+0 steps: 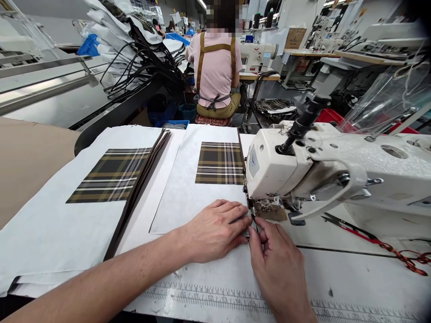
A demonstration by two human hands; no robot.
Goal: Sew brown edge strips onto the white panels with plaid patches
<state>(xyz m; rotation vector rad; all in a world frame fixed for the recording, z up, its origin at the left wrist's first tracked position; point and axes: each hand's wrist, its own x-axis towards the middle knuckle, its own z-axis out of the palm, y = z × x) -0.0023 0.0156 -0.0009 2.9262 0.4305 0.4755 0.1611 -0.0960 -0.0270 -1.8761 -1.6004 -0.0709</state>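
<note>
A white fabric panel (175, 197) with a plaid patch (220, 163) lies on the sewing table, its dark right edge running under the sewing machine head (272, 170). My left hand (218, 229) rests flat on the panel's near right corner, fingers stretched toward the presser foot (252, 207). Just right of it, my right hand (278, 255) pinches a narrow dark strip (256, 223) at the panel's edge, close in front of the foot. The needle itself is hard to make out.
Left of the panel lies a stack of similar white panels (84, 237) with dark edges. Red-handled scissors (380, 244) rest right of the machine. A printed ruler (202, 296) runs along the table's front. Ahead, a person (217, 67) sits facing away.
</note>
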